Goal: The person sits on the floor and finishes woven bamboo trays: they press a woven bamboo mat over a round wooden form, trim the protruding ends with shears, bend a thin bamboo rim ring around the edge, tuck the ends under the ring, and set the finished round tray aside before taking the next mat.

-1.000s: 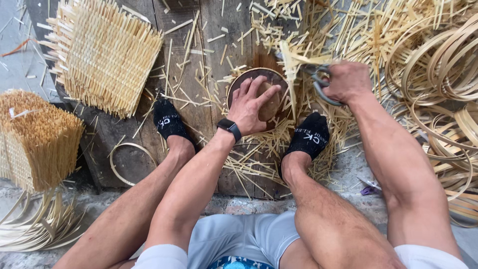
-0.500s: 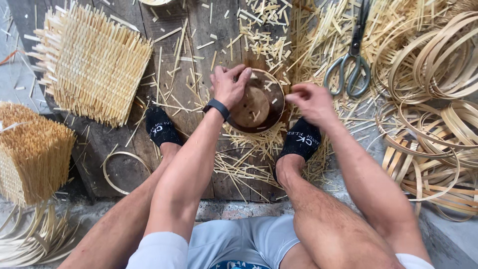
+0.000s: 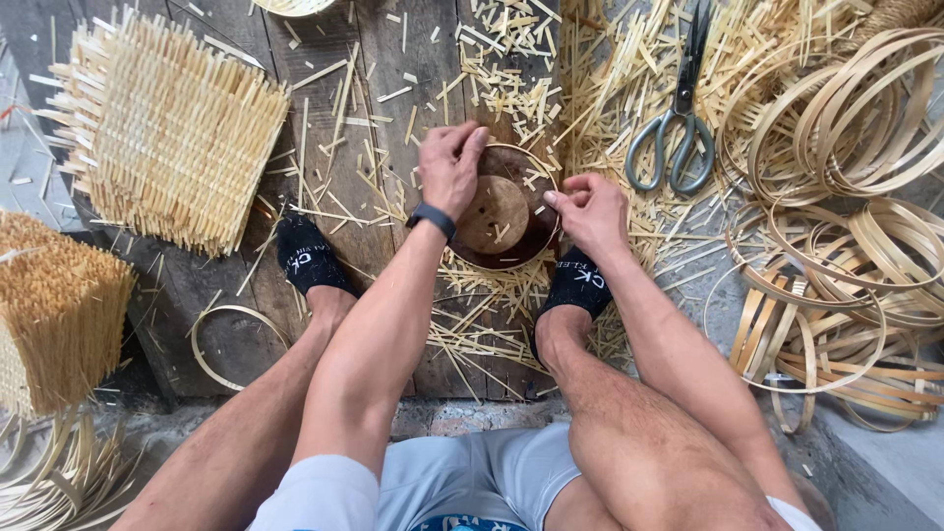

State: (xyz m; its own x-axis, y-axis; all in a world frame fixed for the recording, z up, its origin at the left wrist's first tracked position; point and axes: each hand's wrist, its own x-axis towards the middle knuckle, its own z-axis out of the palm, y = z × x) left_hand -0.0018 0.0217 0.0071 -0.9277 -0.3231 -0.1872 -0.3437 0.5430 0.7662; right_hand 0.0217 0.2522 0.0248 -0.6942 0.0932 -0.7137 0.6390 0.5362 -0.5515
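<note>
A round dark wooden mould (image 3: pixel 497 211) with a lighter disc in its middle lies on the plank floor between my feet in black socks. My left hand (image 3: pixel 449 163) grips its upper left rim, fingers curled over the edge; a dark band sits on that wrist. My right hand (image 3: pixel 590 208) pinches the right rim with thumb and fingers. Thin bamboo offcuts lie on the disc and all around it. Grey-handled scissors (image 3: pixel 677 126) lie apart to the upper right, with no hand on them.
A flat woven bamboo square (image 3: pixel 172 128) lies at the upper left, a woven block (image 3: pixel 54 305) at the left edge. Several bamboo hoops (image 3: pixel 846 246) pile up on the right. One loose hoop (image 3: pixel 231 344) lies by my left leg. Splints litter the planks (image 3: pixel 344 118).
My right hand left the scissors lying on the splints and came down to the mould's right rim. My left hand shifted from lying flat on the mould to gripping its upper left edge.
</note>
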